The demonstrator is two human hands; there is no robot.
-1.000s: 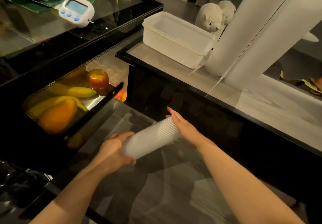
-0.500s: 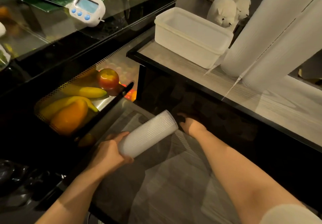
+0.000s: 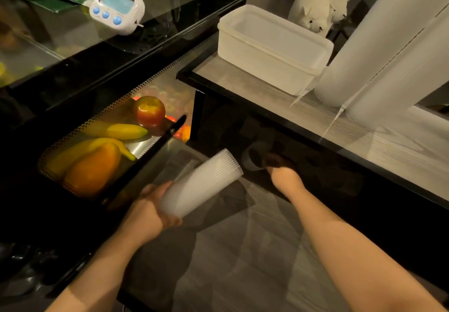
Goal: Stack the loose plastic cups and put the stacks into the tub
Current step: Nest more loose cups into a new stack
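My left hand grips the cup stack below the bench's front edge; right hand reaches into shadow, grip unclear. Loosely nested cups could slide out before reaching the tub.

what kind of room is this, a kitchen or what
Probably a home living or dining area set up for a demo, not clearly a kitchen: low black glass-topped tables, a perforated metal tray of fruit on a lower shelf, a white digital kitchen timer, and two white plush animals on the floor.
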